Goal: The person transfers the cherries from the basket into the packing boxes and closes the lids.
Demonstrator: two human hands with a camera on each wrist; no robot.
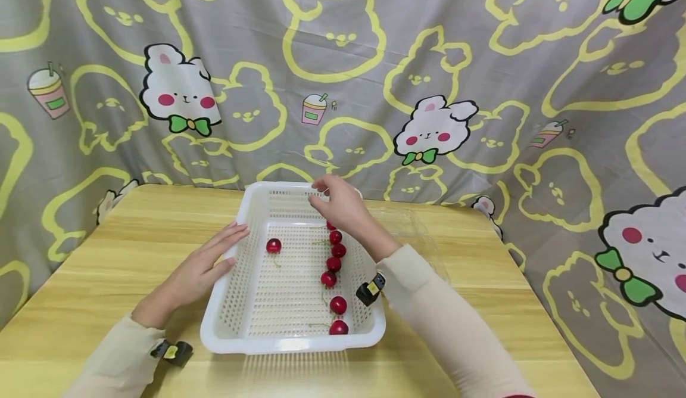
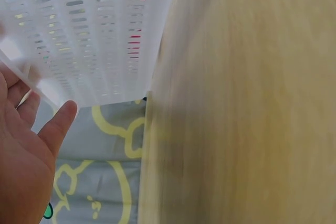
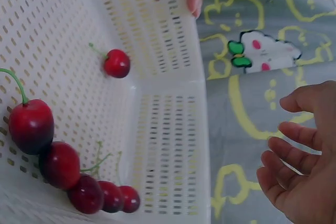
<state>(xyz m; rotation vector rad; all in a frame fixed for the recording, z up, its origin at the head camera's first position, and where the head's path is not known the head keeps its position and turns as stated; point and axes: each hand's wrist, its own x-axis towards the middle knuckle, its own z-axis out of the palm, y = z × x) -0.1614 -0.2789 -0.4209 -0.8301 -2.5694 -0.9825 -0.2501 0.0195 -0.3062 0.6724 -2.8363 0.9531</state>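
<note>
Patterned cloth, wooden counter, our white basket of cherries, our left hand at its rim, fingers outstretched, right hand above, fingers loosely parted

Person, both arms: long sleeves, plain cloth, pale cream to beige.

Left sleeve: cream, soft creases toward the wrist; ends at the wrist, left hand bare.

Right sleeve: same pale tone, fairly smooth along the forearm; cuff reads as a broader, slightly yellower band. Right hand bare.

Sliver of dark red at the lower edge of the head view, by the right sleeve; garment part not identifiable.

Wrist units: left camera and right camera, each small, black, blocky, with a yellow patch bearing a dark marking; marking too small to read.
</note>
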